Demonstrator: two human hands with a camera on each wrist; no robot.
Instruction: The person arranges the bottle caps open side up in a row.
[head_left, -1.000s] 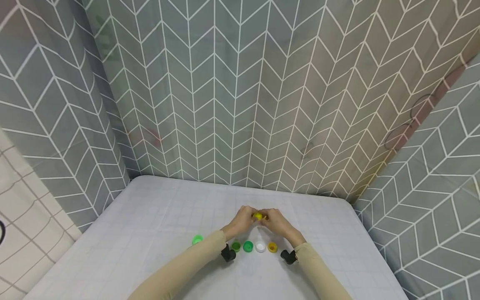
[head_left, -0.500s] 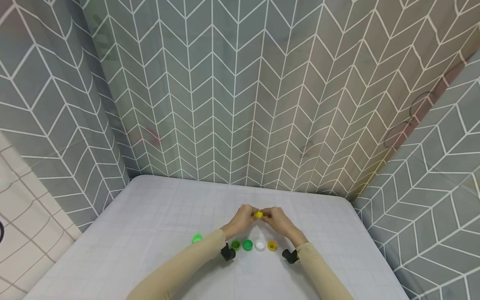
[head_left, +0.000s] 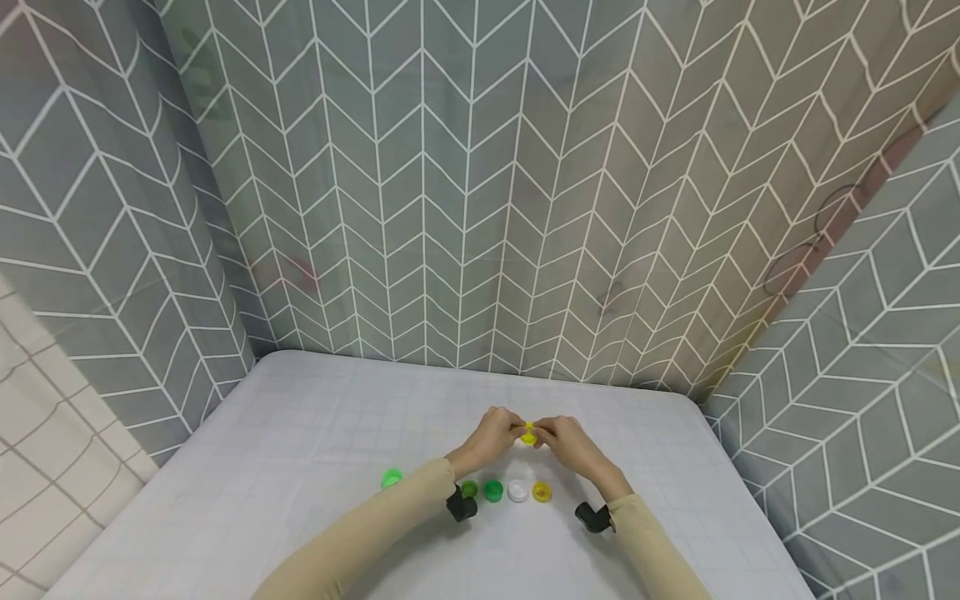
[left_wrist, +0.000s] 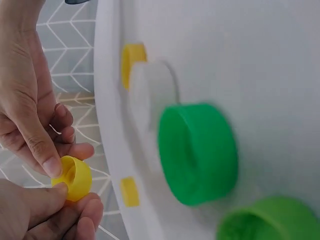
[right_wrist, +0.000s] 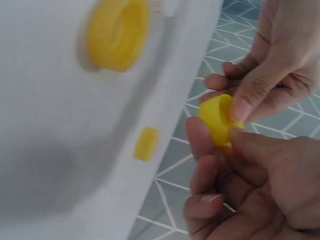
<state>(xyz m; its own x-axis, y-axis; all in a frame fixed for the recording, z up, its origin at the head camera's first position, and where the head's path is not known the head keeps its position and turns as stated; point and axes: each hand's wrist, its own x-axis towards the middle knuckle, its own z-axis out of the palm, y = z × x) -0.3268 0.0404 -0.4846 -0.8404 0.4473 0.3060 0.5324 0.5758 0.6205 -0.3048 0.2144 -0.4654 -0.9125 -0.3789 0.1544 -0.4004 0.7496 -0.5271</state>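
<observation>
Both hands pinch a small yellow bottle cap (left_wrist: 76,179) above the far middle of the table. My left hand (head_left: 492,437) has its thumb at the cap's rim with fingers beneath. From the opposite side my right hand (head_left: 570,444) pinches it between thumb and fingers. Its hollow side is visible in both wrist views. A second yellow cap (right_wrist: 147,144) lies on the table beyond. Nearer me stand a light green cap (head_left: 392,477), a darker yellow-green cap (head_left: 469,489), a green cap (head_left: 493,491), a white cap (head_left: 518,491) and an orange-yellow cap (head_left: 542,492).
A pale cloth covers the table (head_left: 315,417). Grey curtains (head_left: 450,208) with white chevron lines hang behind it and at both sides. White tile (head_left: 52,442) shows at the left. Black wrist cameras (head_left: 595,517) hang beneath both wrists.
Both hands have shifted slightly right with the pinched cap, the right hand and wrist more so. The row of caps on the table has stayed in place.
</observation>
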